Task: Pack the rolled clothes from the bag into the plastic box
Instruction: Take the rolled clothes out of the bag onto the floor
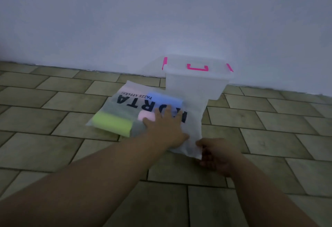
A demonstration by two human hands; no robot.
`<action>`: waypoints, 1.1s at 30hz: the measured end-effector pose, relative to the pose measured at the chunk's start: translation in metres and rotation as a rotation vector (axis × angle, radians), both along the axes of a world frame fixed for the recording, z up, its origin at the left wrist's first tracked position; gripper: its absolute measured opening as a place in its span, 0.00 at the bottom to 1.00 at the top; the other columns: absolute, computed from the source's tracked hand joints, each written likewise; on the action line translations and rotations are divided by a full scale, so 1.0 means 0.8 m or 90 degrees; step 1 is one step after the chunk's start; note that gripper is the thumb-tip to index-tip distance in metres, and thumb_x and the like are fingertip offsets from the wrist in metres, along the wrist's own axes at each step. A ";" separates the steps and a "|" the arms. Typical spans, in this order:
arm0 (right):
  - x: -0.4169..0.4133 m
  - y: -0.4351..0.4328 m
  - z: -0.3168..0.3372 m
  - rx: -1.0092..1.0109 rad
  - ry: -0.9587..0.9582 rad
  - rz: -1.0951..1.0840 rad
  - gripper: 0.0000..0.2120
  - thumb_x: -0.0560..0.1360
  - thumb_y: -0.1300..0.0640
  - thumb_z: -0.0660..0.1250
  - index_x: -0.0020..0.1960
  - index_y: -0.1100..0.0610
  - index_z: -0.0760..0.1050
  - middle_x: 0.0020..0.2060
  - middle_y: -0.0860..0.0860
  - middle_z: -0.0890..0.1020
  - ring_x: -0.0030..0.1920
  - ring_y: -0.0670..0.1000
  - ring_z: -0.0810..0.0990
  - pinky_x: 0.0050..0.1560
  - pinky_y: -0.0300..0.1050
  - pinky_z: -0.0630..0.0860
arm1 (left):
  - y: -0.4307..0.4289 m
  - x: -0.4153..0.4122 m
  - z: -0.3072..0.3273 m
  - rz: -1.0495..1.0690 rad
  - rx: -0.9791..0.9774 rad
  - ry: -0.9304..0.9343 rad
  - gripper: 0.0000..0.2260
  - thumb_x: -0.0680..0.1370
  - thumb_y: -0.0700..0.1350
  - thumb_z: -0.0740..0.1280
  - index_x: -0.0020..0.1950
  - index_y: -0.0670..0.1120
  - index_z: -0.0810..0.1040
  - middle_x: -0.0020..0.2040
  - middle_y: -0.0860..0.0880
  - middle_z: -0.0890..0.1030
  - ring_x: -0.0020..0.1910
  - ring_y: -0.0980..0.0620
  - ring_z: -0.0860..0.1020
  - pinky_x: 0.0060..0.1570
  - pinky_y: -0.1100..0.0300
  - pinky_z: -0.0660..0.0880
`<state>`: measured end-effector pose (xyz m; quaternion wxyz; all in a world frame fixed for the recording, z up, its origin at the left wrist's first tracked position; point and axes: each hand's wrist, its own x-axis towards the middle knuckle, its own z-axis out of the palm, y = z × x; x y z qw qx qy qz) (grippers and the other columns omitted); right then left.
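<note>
— Frosted, thin plastic is what the bag (195, 117) appears to be made of. Where is it found?

— It is laid flat on the tiled floor (71, 101), directly under the left hand (166, 128). That hand's fingers (168, 110) are spread straight and pressed on the bag, and nothing is gripped. The near corner is pinched, as far as the blur allows, between the curled fingers and thumb of the right hand (216, 155).

— And the clothes?

— A blue roll (165, 99) is seen just beyond the left fingertips. A pink roll (146, 116) is seen just beside the outermost finger, and a green roll (113, 123) farther out on that side. All are inside the bag. The plastic box (195, 86) is set well beyond the fingertips, against the wall (161, 20), with its lid (195, 61) on.

— How is the load expected to handle?

— The film is judged slippery and limp, so it is best held by an edge or corner while the mouth is opened. The rolls are judged light and soft. Each should be grasped around its middle so that it is not unrolled. The lid must be taken off first.
</note>
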<state>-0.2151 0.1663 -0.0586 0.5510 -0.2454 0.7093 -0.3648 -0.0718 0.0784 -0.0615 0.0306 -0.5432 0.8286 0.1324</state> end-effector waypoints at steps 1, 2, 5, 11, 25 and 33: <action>-0.003 0.008 0.000 0.011 -0.018 0.022 0.12 0.73 0.57 0.69 0.50 0.66 0.77 0.36 0.61 0.82 0.30 0.55 0.81 0.30 0.44 0.77 | 0.013 0.002 -0.003 -0.041 -0.035 0.008 0.37 0.72 0.67 0.59 0.75 0.59 0.47 0.78 0.49 0.42 0.76 0.39 0.41 0.66 0.29 0.47; -0.004 0.015 0.000 0.024 -0.037 0.049 0.13 0.73 0.56 0.69 0.50 0.66 0.77 0.34 0.60 0.82 0.29 0.54 0.80 0.29 0.44 0.76 | 0.025 0.007 -0.007 -0.087 -0.073 0.033 0.34 0.72 0.66 0.60 0.74 0.58 0.52 0.78 0.49 0.46 0.76 0.42 0.43 0.66 0.30 0.47; 0.001 0.030 0.001 0.039 -0.092 0.106 0.09 0.73 0.58 0.67 0.45 0.66 0.78 0.29 0.57 0.81 0.26 0.51 0.78 0.27 0.41 0.74 | 0.059 0.032 -0.018 -0.202 -0.154 0.138 0.23 0.72 0.65 0.57 0.65 0.58 0.66 0.74 0.51 0.60 0.74 0.50 0.53 0.69 0.39 0.50; -0.003 0.023 0.012 -0.039 -0.049 0.099 0.08 0.74 0.56 0.67 0.42 0.61 0.79 0.25 0.52 0.76 0.25 0.48 0.72 0.27 0.40 0.70 | 0.077 0.033 -0.019 -0.293 -0.224 0.190 0.16 0.74 0.59 0.55 0.55 0.55 0.74 0.58 0.55 0.77 0.60 0.55 0.73 0.70 0.44 0.60; 0.002 0.059 -0.011 0.025 -0.053 0.111 0.08 0.75 0.60 0.67 0.37 0.60 0.78 0.24 0.53 0.76 0.22 0.49 0.71 0.23 0.38 0.68 | 0.071 0.024 -0.011 -0.442 -0.158 0.215 0.07 0.76 0.48 0.63 0.45 0.49 0.80 0.41 0.52 0.78 0.43 0.53 0.74 0.55 0.56 0.68; -0.039 -0.045 0.004 0.031 0.111 0.060 0.07 0.75 0.60 0.66 0.39 0.59 0.75 0.23 0.50 0.69 0.24 0.47 0.64 0.24 0.40 0.64 | 0.067 0.023 -0.004 -0.389 -0.102 0.286 0.04 0.75 0.46 0.67 0.45 0.46 0.80 0.44 0.51 0.78 0.45 0.55 0.71 0.56 0.57 0.68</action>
